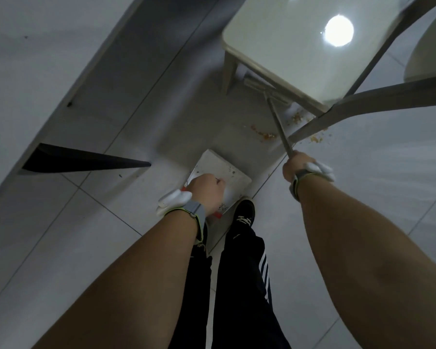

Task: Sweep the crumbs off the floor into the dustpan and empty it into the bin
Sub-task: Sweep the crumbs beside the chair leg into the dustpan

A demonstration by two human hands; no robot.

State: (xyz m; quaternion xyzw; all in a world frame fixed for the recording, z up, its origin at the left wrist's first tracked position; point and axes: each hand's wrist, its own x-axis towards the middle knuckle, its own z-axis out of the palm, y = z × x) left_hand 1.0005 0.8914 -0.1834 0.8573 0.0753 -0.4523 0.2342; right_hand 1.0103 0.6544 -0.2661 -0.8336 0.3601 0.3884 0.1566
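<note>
Crumbs (267, 134) lie on the tiled floor (363, 197) under a chair (300, 46). The right hand (298, 166) grips the broom (278, 122), the left hand (207, 188) holds the dustpan (224, 167). Sweeping is under way; next, draw the crumbs toward the pan.

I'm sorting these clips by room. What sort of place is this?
Probably a dining or kitchen area of a home. A pale chair stands on a glossy grey tiled floor, food crumbs lie scattered beneath it, and a curved table edge shows at the right.
</note>
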